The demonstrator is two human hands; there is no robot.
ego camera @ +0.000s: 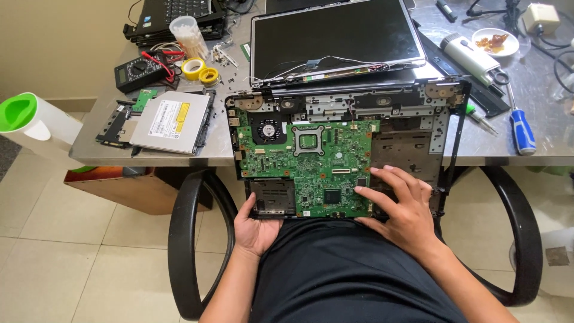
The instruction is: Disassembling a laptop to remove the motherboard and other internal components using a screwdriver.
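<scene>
Green motherboard [311, 164] in a black laptop base [442, 119] — blue-handled screwdriver [522, 130], yellow tape rolls [200, 70].

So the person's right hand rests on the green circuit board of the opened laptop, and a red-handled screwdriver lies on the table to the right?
Nearly. In the head view the right hand does rest on the green circuit board, but the screwdriver has a blue handle, not red.

optical drive [170, 121] left of motherboard [308, 164] | screwdriver [521, 128] right

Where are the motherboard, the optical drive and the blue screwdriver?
motherboard [299, 170]: head view, middle of the green board.
optical drive [170, 121]: head view, its silver top cover.
blue screwdriver [522, 130]: head view, its blue handle.
</scene>
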